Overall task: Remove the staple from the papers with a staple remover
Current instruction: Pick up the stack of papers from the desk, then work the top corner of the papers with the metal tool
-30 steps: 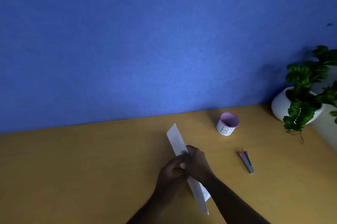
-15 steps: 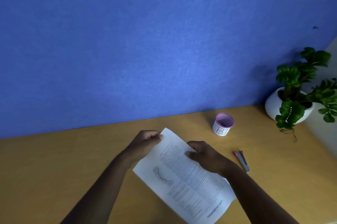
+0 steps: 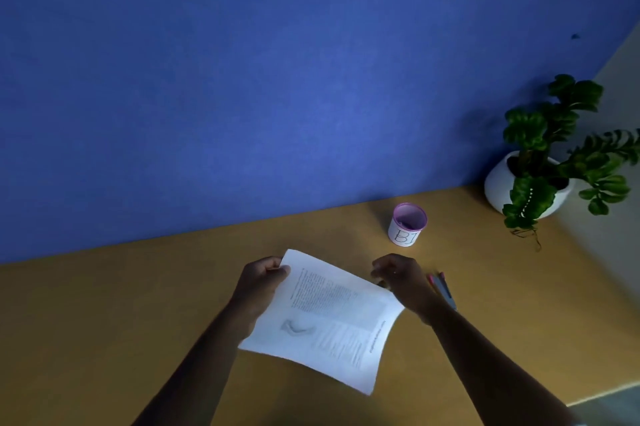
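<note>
The printed white papers (image 3: pixel 332 318) hover slightly above the wooden desk (image 3: pixel 104 314), tilted. My left hand (image 3: pixel 263 281) pinches their far left corner. My right hand (image 3: pixel 401 278) hovers at the papers' far right edge with fingers loosely curled and nothing in them; I cannot tell whether it touches the sheet. The staple remover (image 3: pixel 443 290), grey with red tips, lies on the desk just right of my right hand, partly hidden by it. The staple itself is too small to see.
A white cup with a purple rim (image 3: pixel 408 224) stands behind my right hand. A potted plant in a white pot (image 3: pixel 530 179) sits in the far right corner. A blue wall (image 3: pixel 277 79) backs the desk; its right edge (image 3: pixel 602 394) is near.
The papers went from folded upright between both hands to opened flat. My right hand has since slid off the page to its right edge, towards the staple remover. The left hand keeps the corner.
</note>
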### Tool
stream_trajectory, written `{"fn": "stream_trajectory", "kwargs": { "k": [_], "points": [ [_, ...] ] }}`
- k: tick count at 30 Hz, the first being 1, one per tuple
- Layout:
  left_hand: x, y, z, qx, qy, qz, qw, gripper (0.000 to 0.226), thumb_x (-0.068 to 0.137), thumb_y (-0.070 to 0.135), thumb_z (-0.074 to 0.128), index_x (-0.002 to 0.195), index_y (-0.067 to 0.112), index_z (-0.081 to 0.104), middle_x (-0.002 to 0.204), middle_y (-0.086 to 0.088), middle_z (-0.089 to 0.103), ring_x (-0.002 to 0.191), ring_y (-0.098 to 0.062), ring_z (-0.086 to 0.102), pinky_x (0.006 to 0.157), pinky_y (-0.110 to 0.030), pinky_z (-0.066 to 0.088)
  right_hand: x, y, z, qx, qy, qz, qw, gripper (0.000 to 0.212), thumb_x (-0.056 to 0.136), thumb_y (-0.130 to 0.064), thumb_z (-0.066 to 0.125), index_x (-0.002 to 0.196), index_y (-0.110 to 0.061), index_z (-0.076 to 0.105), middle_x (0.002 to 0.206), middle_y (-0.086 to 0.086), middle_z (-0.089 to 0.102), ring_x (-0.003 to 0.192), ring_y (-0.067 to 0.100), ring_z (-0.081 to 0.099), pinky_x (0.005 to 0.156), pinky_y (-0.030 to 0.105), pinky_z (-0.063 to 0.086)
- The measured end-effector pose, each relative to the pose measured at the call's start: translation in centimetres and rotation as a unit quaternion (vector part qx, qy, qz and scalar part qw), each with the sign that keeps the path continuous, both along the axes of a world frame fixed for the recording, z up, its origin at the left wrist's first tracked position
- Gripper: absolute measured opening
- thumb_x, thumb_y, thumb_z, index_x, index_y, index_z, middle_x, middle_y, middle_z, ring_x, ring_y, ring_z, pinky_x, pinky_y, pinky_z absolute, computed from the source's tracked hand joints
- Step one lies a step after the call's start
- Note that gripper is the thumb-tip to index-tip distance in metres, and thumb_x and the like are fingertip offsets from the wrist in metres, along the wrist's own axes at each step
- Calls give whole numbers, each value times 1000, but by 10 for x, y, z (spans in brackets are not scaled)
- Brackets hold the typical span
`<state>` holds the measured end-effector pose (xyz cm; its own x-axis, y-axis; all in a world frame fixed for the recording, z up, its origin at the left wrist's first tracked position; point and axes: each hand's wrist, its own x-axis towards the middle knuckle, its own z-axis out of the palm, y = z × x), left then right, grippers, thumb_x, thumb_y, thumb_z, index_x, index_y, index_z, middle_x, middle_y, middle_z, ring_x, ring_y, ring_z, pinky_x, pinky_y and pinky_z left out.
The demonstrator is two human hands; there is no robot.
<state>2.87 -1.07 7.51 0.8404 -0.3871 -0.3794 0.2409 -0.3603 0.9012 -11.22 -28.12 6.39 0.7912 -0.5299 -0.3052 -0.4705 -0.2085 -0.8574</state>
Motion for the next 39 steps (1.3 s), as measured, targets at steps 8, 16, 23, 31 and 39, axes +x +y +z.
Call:
{"fn": "stream_trajectory", "kwargs": {
  "k": [8,16,23,31,39],
  "points": [
    [-1,-3,-23,30,-22,44,998,22,105,24,72,91,10,81,70,3,62,69,-15,49,64,-30,34,-15,-57,-45,-188,119,-155,963,38,101,-23,67,135,-5,67,137,19,68,124,38,66,102,41,54],
    [-8,-5,-18,14,13,55,998,12,105,21,71,101,16,81,103,-15,82,96,-35,73,79,-40,50,-17,-82,-62,-190,317,-180,911,48,99,-37,63,139,-13,54,146,15,54,137,38,52,109,54,42],
    [-9,-5,-12,20,47,50,997,16,105,17,70,96,9,80,86,-16,78,74,-24,64,54,-26,39,-22,-84,-80,-203,338,-159,905,47,107,-39,56,144,-10,49,146,19,52,137,42,50,107,56,45],
    [-16,-8,0,18,88,60,994,19,106,21,68,101,12,84,97,-13,86,90,-34,81,71,-37,55,-26,-88,-81,-196,312,-159,916,40,109,-37,54,138,-10,52,139,21,59,128,45,59,102,54,52],
    [-29,-19,14,8,95,79,992,24,105,18,66,89,14,83,89,-8,86,84,-31,80,68,-36,55,-8,-15,3,39,-72,-225,971,31,87,-6,79,114,-13,67,99,15,79,88,42,80,83,60,67]
  ]
}}
